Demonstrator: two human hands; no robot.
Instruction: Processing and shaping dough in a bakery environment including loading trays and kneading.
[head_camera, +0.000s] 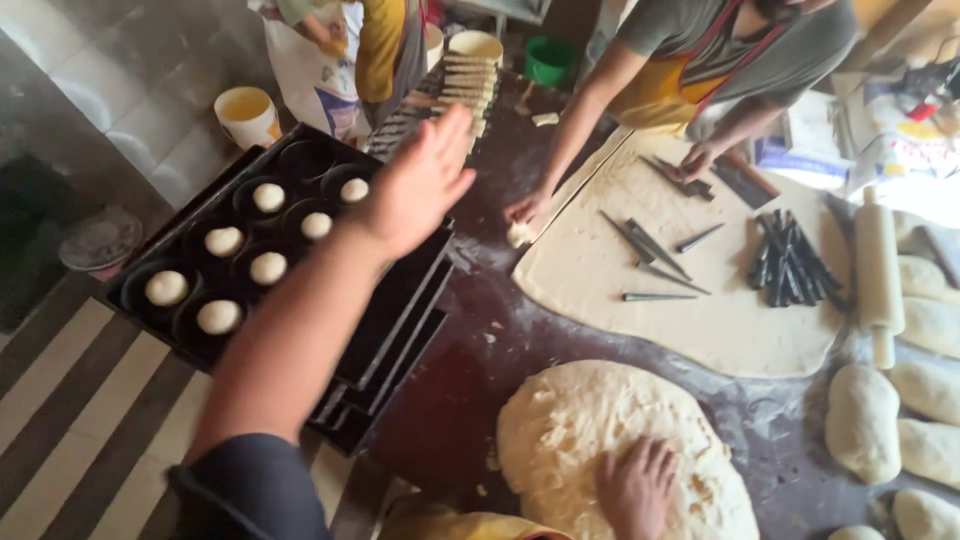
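My left hand (418, 183) is stretched out over the right edge of a black baking tray (395, 300), fingers spread, holding nothing. The tray's round cups hold several small dough balls (268, 267). My right hand (636, 487) rests flat on a big flattened dough mass (570, 430) on the dark, floured table (470, 380). More black trays are stacked under the top one.
Across the table a person in a yellow apron (665, 95) touches a thin rolled dough sheet (700, 320) with dark metal cone moulds (790, 262) on it. A rolling pin (878, 272) and dough lumps (862, 420) lie at the right. Buckets (245, 112) stand by another person at the back.
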